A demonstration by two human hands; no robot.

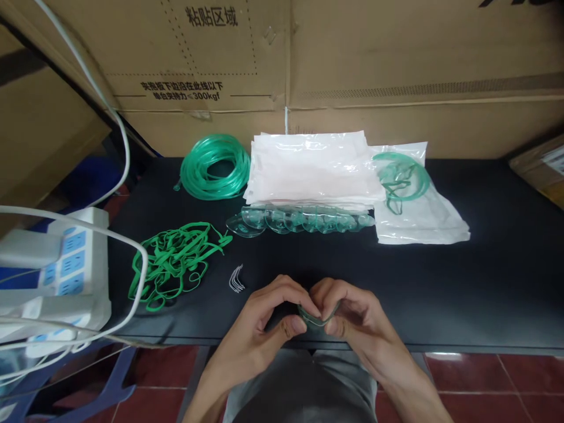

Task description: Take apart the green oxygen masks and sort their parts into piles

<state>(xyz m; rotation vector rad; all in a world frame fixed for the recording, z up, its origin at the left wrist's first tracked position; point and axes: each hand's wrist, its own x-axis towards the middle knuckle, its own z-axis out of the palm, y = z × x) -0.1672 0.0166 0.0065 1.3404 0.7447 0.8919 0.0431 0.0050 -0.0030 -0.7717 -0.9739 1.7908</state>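
Clear green piece (314, 322) is held at the near edge of the table (462, 294), its rim pinched from both sides by left hand (273, 323) and right hand (361, 317), thumbs closed against curled fingers. Pressure is probably best kept even on both sides, so that the thin rim is eased, not creased. Containers: stack of white bags (312, 167), contents not discernible; to its right, a bag (423, 226) in which green tubing (423, 185) appears to be packed
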